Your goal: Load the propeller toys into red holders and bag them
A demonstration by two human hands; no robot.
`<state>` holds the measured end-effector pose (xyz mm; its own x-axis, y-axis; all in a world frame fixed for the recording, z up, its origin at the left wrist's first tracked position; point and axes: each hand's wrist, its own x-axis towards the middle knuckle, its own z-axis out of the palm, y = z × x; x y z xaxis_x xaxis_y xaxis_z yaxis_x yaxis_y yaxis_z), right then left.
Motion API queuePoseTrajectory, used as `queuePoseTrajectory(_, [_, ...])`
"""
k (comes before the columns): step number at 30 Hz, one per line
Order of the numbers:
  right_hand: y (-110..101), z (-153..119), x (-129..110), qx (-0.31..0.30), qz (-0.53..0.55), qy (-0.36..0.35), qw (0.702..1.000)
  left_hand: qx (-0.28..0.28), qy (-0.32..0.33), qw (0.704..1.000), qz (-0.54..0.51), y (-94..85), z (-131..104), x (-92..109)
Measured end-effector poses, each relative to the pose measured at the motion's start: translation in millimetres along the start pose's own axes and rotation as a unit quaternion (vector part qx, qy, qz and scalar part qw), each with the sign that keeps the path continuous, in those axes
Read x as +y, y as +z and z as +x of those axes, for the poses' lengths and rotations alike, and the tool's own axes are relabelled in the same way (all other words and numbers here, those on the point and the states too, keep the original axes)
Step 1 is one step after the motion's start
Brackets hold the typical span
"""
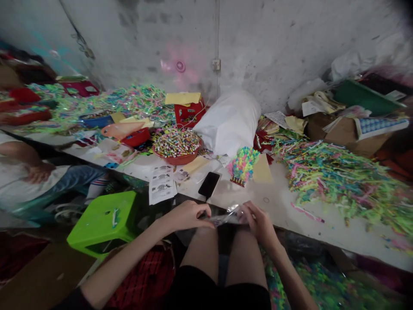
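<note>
A clear plastic bag (230, 215) is stretched between my two hands, above my lap at the table's front edge. My left hand (190, 215) is closed on its left end, with the thumb and fingers bent round it. On the other end, my right hand (258, 218) pinches the plastic. Just beyond lie a black phone (209, 185) with a cable at its near end and an upright bundle of colourful tufted sticks (243, 165). A yellow card (262, 168) lies beside that bundle.
A large pile of colourful stick pieces (338, 181) covers the table's right side. Behind the phone stand a red bowl of small pieces (177, 146) and a big white sack (230, 122). Printed sheets (162, 185) lie left. A green stool (106, 221) and a seated person (41, 172) are further left.
</note>
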<state>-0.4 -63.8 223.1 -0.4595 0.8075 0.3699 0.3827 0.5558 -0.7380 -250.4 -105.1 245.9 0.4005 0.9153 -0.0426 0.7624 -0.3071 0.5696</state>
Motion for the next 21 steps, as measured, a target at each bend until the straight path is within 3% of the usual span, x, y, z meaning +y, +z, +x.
queuePoseTrajectory(2, [-11, 1, -2, 0.010, -0.021, 0.030, 0.999, -0.027, 0.022, 0.999, 0.007, 0.2, -1, 3])
queuePoseTrajectory(4, [-19, 3, -3, 0.058, -0.036, 0.048, 0.996, -0.047, 0.041, 0.998, -0.005, 4.9, -1, 6])
queuePoseTrajectory(8, [-37, 7, -3, 0.070, -0.007, 0.088, 0.994, -0.104, 0.072, 0.990, -0.067, 27.4, 4, 4])
queuePoseTrajectory(13, [-68, 13, 13, 0.118, -0.045, 0.118, 0.985, -0.210, 0.117, 0.943, -0.228, 47.9, 14, -9])
queuePoseTrajectory(18, [-103, 14, 55, 0.184, -0.099, 0.150, 0.966, -0.251, 0.017, 0.882, -0.398, 46.5, 15, -11])
queuePoseTrajectory(21, [-113, 8, 81, 0.179, -0.146, 0.175, 0.957, -0.219, -0.028, 0.879, -0.422, 45.7, 17, -7])
